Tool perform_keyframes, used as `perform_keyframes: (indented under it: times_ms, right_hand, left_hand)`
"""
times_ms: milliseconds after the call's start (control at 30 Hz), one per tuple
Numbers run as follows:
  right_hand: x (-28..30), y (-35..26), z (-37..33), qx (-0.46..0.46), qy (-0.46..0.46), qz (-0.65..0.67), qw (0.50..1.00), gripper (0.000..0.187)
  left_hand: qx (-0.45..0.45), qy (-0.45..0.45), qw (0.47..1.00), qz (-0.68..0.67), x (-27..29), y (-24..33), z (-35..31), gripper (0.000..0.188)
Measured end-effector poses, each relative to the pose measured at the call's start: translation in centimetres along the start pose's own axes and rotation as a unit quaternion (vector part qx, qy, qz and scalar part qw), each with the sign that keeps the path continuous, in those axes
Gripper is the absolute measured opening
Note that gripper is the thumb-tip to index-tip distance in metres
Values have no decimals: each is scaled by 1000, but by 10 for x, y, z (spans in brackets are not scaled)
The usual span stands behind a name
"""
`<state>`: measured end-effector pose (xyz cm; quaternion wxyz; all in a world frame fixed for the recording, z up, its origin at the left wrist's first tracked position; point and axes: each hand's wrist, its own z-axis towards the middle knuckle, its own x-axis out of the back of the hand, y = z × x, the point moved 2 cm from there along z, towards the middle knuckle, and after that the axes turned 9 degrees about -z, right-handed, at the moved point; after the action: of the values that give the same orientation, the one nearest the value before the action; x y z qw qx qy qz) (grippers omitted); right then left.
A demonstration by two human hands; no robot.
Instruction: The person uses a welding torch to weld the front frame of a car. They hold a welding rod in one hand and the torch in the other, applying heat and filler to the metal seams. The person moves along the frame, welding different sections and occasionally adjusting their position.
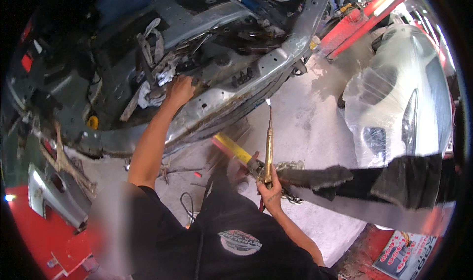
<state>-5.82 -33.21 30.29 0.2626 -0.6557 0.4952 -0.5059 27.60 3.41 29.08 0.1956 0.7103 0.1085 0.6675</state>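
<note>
Torch (269, 149): lower end gripped in our right hand (271, 192), tip beyond; left hand (181, 89) beside rag (166, 77), its grip we cannot tell.

Space opens over the floor (308, 122) (chain (290, 165) beside right hand (269, 190)).

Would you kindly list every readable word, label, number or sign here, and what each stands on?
Black shirt: round print with lettering, not copied here.
Sign at lower right: red numbers and dark letters, likewise not copied.
Blue-and-white cylinder, top: any marking is too small to read.
</note>
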Motion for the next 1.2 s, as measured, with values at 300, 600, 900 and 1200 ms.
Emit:
perform_keyframes:
  times_ms: [300,600,900,1200]
  right_hand:
    - [-13,1,38,-59,28,-16,998,81]
    - [-11,-39,59,-180,70,67,979,83]
    - [-15,8,45,-198,70,67,975,84]
    - [-4,-15,77,-246,69,-43,966,69]
  left_hand:
    - [-91,83,973,-196,-53,69,217,20]
    - [-96,61,979,-171,-134,154,405,21]
    - [-207,108,971,-57,-218,196,528,35]
    - [-264,151,953,13,-262,174,613,55]
